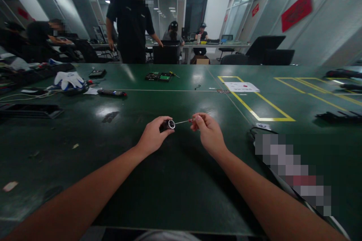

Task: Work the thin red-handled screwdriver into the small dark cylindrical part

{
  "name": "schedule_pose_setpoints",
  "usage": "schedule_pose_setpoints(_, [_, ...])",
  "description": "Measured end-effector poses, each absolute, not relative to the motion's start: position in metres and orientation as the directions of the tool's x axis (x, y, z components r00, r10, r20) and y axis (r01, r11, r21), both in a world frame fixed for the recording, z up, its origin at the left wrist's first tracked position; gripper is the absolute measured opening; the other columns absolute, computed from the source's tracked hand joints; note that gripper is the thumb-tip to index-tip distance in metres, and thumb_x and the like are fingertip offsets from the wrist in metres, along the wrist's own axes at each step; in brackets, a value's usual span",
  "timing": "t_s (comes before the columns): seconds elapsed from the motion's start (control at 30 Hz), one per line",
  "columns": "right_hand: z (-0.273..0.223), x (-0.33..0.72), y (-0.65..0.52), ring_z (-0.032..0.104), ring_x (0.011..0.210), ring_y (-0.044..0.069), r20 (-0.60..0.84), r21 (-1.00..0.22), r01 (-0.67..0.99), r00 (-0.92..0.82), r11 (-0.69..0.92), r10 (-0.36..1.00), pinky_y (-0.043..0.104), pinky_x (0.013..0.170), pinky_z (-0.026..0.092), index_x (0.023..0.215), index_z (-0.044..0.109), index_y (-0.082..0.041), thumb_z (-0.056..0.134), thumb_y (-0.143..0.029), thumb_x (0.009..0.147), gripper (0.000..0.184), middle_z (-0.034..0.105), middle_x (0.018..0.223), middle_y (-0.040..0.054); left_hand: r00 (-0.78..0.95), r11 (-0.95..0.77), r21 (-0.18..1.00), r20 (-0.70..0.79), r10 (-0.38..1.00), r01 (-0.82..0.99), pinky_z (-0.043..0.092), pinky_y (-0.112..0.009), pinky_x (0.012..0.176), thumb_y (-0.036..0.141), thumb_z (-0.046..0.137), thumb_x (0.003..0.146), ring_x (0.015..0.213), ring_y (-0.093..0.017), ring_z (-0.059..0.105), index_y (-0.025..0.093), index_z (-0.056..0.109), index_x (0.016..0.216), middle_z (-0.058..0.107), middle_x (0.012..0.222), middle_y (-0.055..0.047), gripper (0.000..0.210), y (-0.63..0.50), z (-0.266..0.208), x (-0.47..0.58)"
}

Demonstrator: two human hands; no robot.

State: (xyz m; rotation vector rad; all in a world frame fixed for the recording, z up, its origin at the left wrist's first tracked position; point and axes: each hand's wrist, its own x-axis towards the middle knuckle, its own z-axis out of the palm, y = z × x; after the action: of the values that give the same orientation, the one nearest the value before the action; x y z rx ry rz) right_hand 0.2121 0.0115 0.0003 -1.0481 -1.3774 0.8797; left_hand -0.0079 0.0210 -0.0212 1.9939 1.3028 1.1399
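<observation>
My left hand is closed round a small dark round part with a silver rim, its open face turned to the right. Between the fingers of my right hand is a thin screwdriver with a reddish handle end. Its metal shaft points left and its tip is at the rim of the round part; I cannot tell whether it touches. Both hands are above the green table, and my fingers hide most of the handle and the back of the round part.
White gloves, a dark pen-shaped tool and cables lie at the left. Green circuit boards are further back. A white sheet lies by yellow tape. A power strip is near my right arm. A person stands beyond the table.
</observation>
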Motion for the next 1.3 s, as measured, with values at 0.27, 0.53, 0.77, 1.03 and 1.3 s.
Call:
schedule_pose_setpoints(0.27, [0.003, 0.21, 0.006, 0.049, 0.058, 0.014, 0.328, -0.944, 0.04, 0.018, 0.327, 0.945, 0.029, 0.055, 0.038, 0.094, 0.065, -0.023, 0.053, -0.055, 0.097, 0.034, 0.06, 0.07, -0.0014, 0.223, -0.432, 0.737, 0.371, 0.901, 0.519, 0.053, -0.038, 0.095, 0.018, 0.079, 0.082, 0.104, -0.021, 0.067, 0.024, 0.069, 0.12, 0.071, 0.116, -0.004, 0.04, 0.018, -0.019, -0.007])
schedule_pose_setpoints(0.53, [0.005, 0.21, 0.006, 0.06, 0.071, 0.017, 0.309, -0.948, 0.113, 0.094, 0.299, 0.946, 0.032, 0.068, 0.047, 0.097, 0.067, -0.022, 0.056, -0.046, 0.095, 0.027, 0.068, 0.079, 0.0023, 0.224, -0.42, 0.742, 0.356, 0.907, 0.522, 0.054, -0.038, 0.092, 0.018, 0.079, 0.082, 0.101, -0.021, 0.068, 0.023, 0.069, 0.121, 0.072, 0.115, -0.005, 0.04, 0.016, -0.018, -0.008])
schedule_pose_setpoints(0.77, [-0.008, 0.21, 0.015, 0.064, 0.072, 0.019, 0.234, -0.972, -0.002, 0.106, 0.235, 0.967, 0.035, 0.072, 0.053, 0.094, 0.066, -0.022, 0.059, -0.05, 0.092, 0.03, 0.069, 0.079, 0.0038, 0.226, -0.434, 0.719, 0.373, 0.9, 0.543, 0.054, -0.04, 0.099, 0.019, 0.077, 0.085, 0.106, -0.022, 0.068, 0.021, 0.07, 0.124, 0.072, 0.119, -0.007, 0.04, 0.018, -0.014, -0.008])
schedule_pose_setpoints(1.03, [-0.02, 0.229, 0.037, 0.061, 0.061, 0.018, 0.016, -0.977, -0.204, 0.184, 0.054, 0.983, 0.037, 0.067, 0.056, 0.082, 0.062, -0.022, 0.065, -0.05, 0.087, 0.028, 0.064, 0.068, 0.0028, 0.365, -0.494, 0.619, 0.334, 0.869, 0.61, 0.05, -0.043, 0.106, 0.02, 0.074, 0.088, 0.117, -0.023, 0.065, 0.02, 0.068, 0.128, 0.07, 0.127, -0.007, 0.041, 0.023, -0.014, -0.007])
schedule_pose_setpoints(1.3, [-0.015, 0.219, 0.028, 0.061, 0.065, 0.016, 0.128, -0.991, -0.029, 0.155, 0.134, 0.98, 0.032, 0.063, 0.05, 0.086, 0.065, -0.02, 0.061, -0.052, 0.087, 0.032, 0.068, 0.075, 0.0035, 0.355, -0.496, 0.635, 0.347, 0.868, 0.592, 0.051, -0.042, 0.103, 0.022, 0.075, 0.087, 0.113, -0.023, 0.066, 0.022, 0.068, 0.128, 0.071, 0.124, -0.007, 0.041, 0.022, -0.016, -0.01])
